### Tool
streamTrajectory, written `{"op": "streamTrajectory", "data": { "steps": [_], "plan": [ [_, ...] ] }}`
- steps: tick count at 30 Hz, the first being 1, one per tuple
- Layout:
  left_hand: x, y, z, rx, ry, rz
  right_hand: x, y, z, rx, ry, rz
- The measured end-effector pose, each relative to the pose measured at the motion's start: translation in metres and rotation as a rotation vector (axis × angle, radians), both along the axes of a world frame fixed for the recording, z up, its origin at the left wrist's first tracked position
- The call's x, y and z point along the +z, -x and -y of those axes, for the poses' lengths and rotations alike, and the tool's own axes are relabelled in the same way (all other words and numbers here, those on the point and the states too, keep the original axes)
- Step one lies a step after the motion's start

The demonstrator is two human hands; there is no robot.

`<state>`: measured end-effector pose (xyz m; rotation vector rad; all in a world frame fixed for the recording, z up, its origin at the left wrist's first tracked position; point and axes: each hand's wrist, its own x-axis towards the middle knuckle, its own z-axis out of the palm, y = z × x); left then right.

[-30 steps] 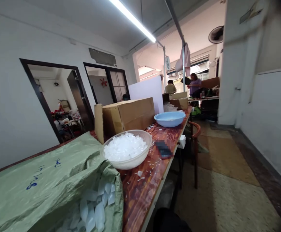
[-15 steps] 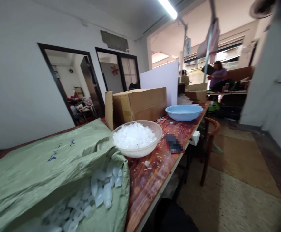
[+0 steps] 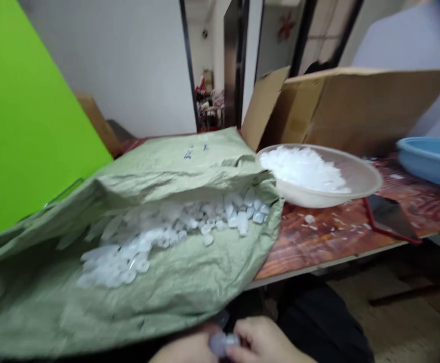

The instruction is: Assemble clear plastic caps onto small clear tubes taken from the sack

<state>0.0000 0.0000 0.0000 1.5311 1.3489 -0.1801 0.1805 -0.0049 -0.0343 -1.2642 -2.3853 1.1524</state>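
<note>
Head view, bottom edge: right hand [image 3: 265,343] and left hand [image 3: 184,353] pinch a small translucent plastic piece [image 3: 220,344], seemingly mid-fitting. Beyond, an open green woven sack [image 3: 174,282] spills more pieces; farther on the surface [image 3: 341,237], a full white bowl [image 3: 356,181].

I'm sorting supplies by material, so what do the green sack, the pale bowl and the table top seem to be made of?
Green sack: likely woven plastic, matte, creasing in stiff folds.
Pale bowl: probably plastic, thin translucent wall and smooth rim.
Table top: wood or wood-look laminate, reddish grain with a glossy sheen; which one is unclear.
</note>
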Motion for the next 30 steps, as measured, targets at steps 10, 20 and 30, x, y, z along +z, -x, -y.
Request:
{"op": "streamTrajectory", "data": {
  "steps": [10, 20, 30],
  "plan": [
    [0.001, 0.011, -0.007, -0.189, 0.105, 0.019, 0.007, -0.005, 0.01, 0.107, -0.183, -0.026],
    [-0.018, 0.007, -0.017, -0.097, 0.554, 0.315, 0.012, -0.018, 0.007, 0.275, -0.677, -0.138],
    [-0.004, 0.001, -0.014, -0.161, 0.008, -0.059, 0.008, -0.006, 0.01, -0.136, 0.129, -0.023]
  ]
}}
